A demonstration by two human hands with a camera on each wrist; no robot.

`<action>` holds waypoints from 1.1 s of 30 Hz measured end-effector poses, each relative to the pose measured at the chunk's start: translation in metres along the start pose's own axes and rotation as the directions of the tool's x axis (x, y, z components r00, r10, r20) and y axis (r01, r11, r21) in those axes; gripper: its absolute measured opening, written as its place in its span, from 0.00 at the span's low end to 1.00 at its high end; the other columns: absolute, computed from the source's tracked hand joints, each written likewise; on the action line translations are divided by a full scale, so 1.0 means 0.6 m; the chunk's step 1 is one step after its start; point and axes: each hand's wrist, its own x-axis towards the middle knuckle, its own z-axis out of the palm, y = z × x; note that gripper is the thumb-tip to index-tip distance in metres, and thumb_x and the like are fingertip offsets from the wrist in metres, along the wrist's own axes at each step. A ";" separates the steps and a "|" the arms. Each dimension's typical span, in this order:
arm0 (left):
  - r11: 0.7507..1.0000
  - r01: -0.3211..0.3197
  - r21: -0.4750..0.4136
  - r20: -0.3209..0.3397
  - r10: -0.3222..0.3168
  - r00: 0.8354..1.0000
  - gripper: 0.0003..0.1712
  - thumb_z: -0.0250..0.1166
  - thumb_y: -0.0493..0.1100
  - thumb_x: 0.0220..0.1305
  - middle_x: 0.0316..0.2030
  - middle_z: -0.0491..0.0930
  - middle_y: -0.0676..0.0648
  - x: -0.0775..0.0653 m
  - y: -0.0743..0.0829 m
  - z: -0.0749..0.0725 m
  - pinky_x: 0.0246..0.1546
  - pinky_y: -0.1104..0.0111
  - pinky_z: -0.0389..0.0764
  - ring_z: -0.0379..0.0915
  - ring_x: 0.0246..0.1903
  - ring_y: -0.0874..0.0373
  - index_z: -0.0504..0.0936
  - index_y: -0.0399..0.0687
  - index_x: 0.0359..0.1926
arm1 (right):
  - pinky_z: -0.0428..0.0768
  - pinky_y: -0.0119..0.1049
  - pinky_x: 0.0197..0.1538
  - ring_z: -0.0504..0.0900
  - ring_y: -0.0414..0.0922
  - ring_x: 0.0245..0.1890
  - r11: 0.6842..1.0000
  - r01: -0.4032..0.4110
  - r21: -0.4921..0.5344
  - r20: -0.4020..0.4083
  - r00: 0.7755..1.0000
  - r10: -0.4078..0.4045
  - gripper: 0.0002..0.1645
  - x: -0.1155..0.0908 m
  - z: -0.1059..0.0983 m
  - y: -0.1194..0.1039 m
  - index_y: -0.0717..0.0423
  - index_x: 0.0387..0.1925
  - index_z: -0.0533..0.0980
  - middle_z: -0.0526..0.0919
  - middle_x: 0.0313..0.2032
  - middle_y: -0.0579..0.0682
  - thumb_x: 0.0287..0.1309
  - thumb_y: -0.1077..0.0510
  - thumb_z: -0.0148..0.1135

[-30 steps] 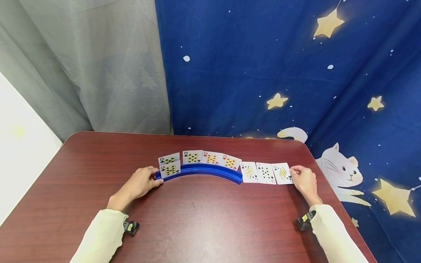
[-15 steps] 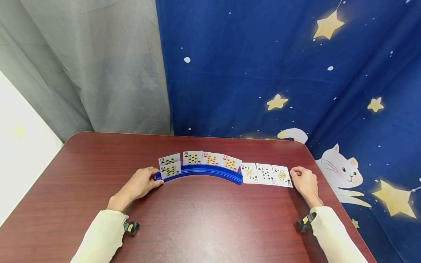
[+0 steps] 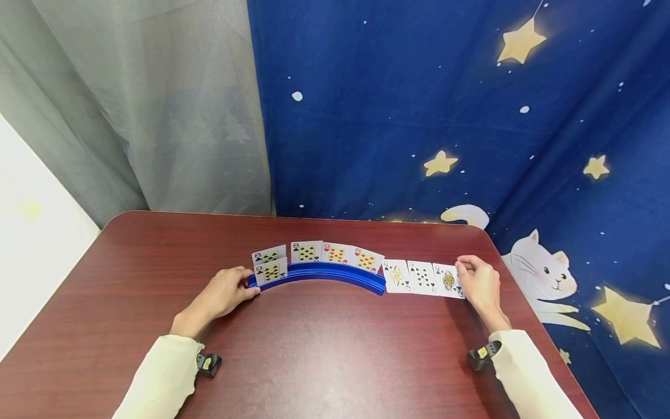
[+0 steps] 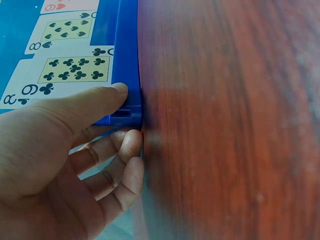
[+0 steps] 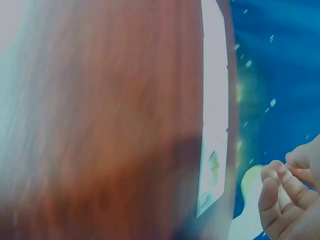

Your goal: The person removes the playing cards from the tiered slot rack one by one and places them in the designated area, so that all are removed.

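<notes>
My left hand (image 3: 224, 293) grips the left end of a curved blue card holder (image 3: 321, 269), thumb on its front edge. A nine of clubs (image 4: 75, 69) stands in it near my thumb, overlapping an eight of clubs (image 3: 268, 252). Further along stand an eight of spades (image 3: 307, 251) and two red cards, one a heart card (image 3: 337, 252). My right hand (image 3: 480, 289) hovers by the rightmost of three face-up table cards, a picture card (image 3: 448, 280). It holds nothing; its fingers are loosely bent, apart from the cards in the right wrist view.
Two more cards, a picture card (image 3: 396, 276) and a black number card (image 3: 421, 277), lie in the same row beside the holder's right end. The dark red table (image 3: 335, 349) ends in front of a grey curtain (image 3: 199, 105) and a blue starry curtain (image 3: 366, 105).
The rightmost picture card was let go and lies in line with its neighbours. My right hand then rose and shifted slightly left. My left hand and the card holder stayed put.
</notes>
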 end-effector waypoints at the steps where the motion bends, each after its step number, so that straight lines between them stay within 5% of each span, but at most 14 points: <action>1: 1.000 0.001 0.000 0.001 -0.001 1.000 0.12 0.70 0.41 0.60 0.34 0.80 0.46 0.000 0.000 0.000 0.31 0.66 0.72 0.71 0.29 0.59 0.84 0.37 0.42 | 0.74 0.43 0.43 0.85 0.48 0.33 1.000 0.010 0.020 -0.012 1.000 -0.009 0.11 0.000 0.001 -0.007 0.59 0.43 0.83 0.88 0.35 0.57 0.64 0.58 0.60; 7: 1.000 0.007 0.002 0.001 -0.007 1.000 0.12 0.70 0.41 0.61 0.35 0.81 0.46 0.000 -0.001 0.001 0.32 0.65 0.73 0.72 0.30 0.59 0.84 0.37 0.42 | 0.68 0.19 0.31 0.78 0.24 0.23 0.980 0.063 0.187 -0.062 0.997 -0.053 0.09 -0.007 0.000 -0.062 0.60 0.42 0.83 0.88 0.33 0.57 0.62 0.61 0.64; 13: 1.000 0.007 0.002 0.000 -0.007 1.000 0.13 0.70 0.41 0.60 0.35 0.81 0.46 0.000 -0.001 0.001 0.32 0.65 0.73 0.72 0.30 0.59 0.84 0.36 0.43 | 0.74 0.22 0.23 0.81 0.28 0.23 0.927 0.058 0.370 -0.021 0.998 -0.054 0.08 -0.022 -0.005 -0.119 0.61 0.42 0.82 0.87 0.35 0.60 0.63 0.63 0.64; 20: 1.000 0.004 0.006 0.002 -0.004 1.000 0.13 0.70 0.42 0.61 0.34 0.80 0.47 0.000 0.001 0.000 0.32 0.65 0.72 0.71 0.29 0.59 0.84 0.37 0.42 | 0.77 0.26 0.24 0.83 0.30 0.26 0.806 -0.013 0.591 0.091 0.995 -0.050 0.10 -0.038 0.000 -0.168 0.64 0.45 0.81 0.85 0.39 0.66 0.64 0.64 0.63; 27: 1.000 0.004 0.011 0.004 -0.004 1.000 0.13 0.70 0.42 0.61 0.33 0.79 0.47 0.000 0.000 0.000 0.32 0.65 0.73 0.71 0.29 0.59 0.84 0.37 0.42 | 0.78 0.27 0.26 0.86 0.41 0.31 0.752 -0.055 0.657 0.185 0.979 -0.090 0.11 -0.061 0.015 -0.210 0.63 0.48 0.80 0.86 0.40 0.63 0.64 0.65 0.63; 33: 1.000 0.008 0.009 0.006 -0.008 1.000 0.13 0.70 0.42 0.61 0.34 0.80 0.47 0.000 0.000 0.001 0.32 0.65 0.73 0.71 0.29 0.59 0.83 0.37 0.42 | 0.82 0.33 0.28 0.86 0.47 0.32 0.710 -0.005 0.704 0.198 0.962 -0.190 0.10 -0.085 0.035 -0.240 0.63 0.46 0.81 0.85 0.39 0.67 0.64 0.65 0.63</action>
